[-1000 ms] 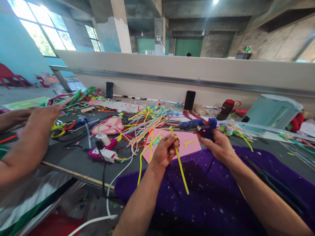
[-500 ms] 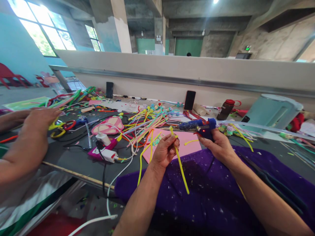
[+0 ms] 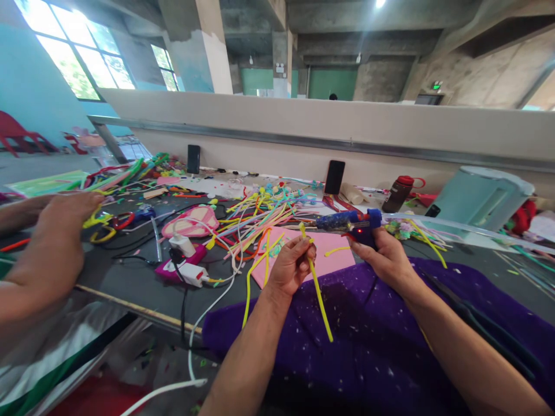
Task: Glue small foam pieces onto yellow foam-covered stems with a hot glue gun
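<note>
- Left hand (image 3: pixel 291 264) pinched tight on a yellow pipe cleaner (image 3: pixel 318 297), near its top end, above the near edge of the worktop (image 3: pixel 130 277).
- Long tail of the pipe cleaner hanging down over the purple cloth (image 3: pixel 368 329), free and not touching much.
- Probably very light, fuzzy and bendy; likely keeps a bend once pushed. Best to hold near the spot being worked on, so the end does not wobble.
- Right hand (image 3: pixel 388 257) wrapped around the handle of a blue glue gun (image 3: pixel 351 222), red light glowing on its side.
- Nose of the glue gun pointing left, just beside the top tip of the pipe cleaner; touching or not, hard to tell.
- Likely hard, a bit heavy and hot at the nose. Safe only by the handle.
- Pink sheet (image 3: pixel 321 254) flat under both hands.
- Big messy pile of colored pipe cleaners (image 3: pixel 255 222) in the middle of the worktop.
- Dark bottle with a red lid (image 3: pixel 398 192) by the far edge, lid on, inside hidden.
- Pale blue bin (image 3: pixel 481 196) tipped on its side at the far right, inside not seen.
- Another person's hand (image 3: pixel 60 231) at the left edge, resting on the worktop by yellow loops (image 3: pixel 99 222).
</note>
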`<state>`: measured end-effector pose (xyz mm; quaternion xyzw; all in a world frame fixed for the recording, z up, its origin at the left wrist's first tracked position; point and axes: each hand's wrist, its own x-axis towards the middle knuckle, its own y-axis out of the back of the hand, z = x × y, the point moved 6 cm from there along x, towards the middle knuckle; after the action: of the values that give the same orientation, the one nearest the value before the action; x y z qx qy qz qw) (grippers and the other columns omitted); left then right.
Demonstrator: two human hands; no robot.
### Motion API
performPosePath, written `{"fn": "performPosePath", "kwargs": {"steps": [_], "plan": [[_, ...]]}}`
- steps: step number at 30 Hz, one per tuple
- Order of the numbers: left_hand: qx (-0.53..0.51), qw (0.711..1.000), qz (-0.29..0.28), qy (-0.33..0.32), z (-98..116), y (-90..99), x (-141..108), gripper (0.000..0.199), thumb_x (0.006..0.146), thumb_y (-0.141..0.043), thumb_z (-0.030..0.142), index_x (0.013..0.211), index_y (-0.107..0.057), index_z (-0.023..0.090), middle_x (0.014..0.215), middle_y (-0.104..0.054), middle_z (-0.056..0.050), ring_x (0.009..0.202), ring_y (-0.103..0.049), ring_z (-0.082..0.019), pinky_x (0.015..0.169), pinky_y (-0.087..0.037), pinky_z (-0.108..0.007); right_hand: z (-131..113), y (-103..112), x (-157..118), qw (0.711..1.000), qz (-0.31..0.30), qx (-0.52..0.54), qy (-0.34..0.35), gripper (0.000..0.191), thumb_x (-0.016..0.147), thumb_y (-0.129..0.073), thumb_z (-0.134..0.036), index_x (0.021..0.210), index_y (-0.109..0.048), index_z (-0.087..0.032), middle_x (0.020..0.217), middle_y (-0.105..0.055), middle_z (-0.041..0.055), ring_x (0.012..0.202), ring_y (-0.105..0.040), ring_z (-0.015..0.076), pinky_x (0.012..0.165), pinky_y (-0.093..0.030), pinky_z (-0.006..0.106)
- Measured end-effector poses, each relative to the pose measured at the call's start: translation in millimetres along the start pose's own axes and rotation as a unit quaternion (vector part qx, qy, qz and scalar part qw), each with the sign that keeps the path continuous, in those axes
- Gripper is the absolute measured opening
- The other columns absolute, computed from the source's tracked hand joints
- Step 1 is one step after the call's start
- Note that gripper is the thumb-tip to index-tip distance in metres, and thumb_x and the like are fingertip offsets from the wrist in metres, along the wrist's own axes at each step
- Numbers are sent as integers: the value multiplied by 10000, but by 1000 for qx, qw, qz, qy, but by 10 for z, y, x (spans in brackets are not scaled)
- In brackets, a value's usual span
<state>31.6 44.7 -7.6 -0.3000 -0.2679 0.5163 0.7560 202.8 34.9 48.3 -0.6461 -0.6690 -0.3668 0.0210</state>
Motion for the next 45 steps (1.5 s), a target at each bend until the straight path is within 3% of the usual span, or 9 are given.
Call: {"fn": "performPosePath", "kwargs": {"steps": [20, 26, 32, 37, 45], "plan": [[23, 1000, 12, 3, -10, 15, 6, 223, 666, -683, 270, 677, -516, 122, 551, -541, 39, 320, -370, 17, 295, -248, -86, 31, 12, -8, 1000, -4, -11, -10, 413, 775, -561, -386, 1122, -537, -162, 970, -626, 67, 849, -581, 222, 739, -457, 320], [20, 1000, 13, 3, -6, 17, 5, 224, 664, -685, 274, 689, -519, 127, 552, -544, 39, 321, -373, 14, 297, -253, -88, 21, -7, -1, 1000, -15, 14, 6, 410, 769, -567, -375, 1121, -536, -168, 1027, -611, 69, 915, -564, 228, 810, -441, 337], [2, 1000, 17, -11, 28, 18, 11, 225, 650, -698, 274, 714, -539, 127, 536, -535, 44, 320, -369, 11, 287, -248, -92, 30, -12, -4, 1000, -19, 9, -3, 349, 763, -572, -379, 1030, -590, -154, 988, -612, 69, 860, -568, 217, 774, -450, 325], [15, 1000, 13, 3, 8, 14, 4, 224, 659, -692, 268, 694, -523, 125, 551, -546, 38, 323, -376, 13, 290, -254, -86, 16, 1, -2, 1000, -8, 8, -2, 413, 768, -571, -375, 1120, -539, -161, 999, -612, 70, 896, -562, 219, 783, -441, 323], [8, 1000, 20, -3, 30, 13, 2, 231, 659, -694, 274, 699, -521, 127, 546, -539, 46, 318, -369, 14, 284, -253, -88, 31, -9, -2, 1000, -18, -17, 6, 336, 766, -567, -379, 1016, -589, -156, 899, -611, 56, 773, -559, 190, 690, -439, 296]]}}
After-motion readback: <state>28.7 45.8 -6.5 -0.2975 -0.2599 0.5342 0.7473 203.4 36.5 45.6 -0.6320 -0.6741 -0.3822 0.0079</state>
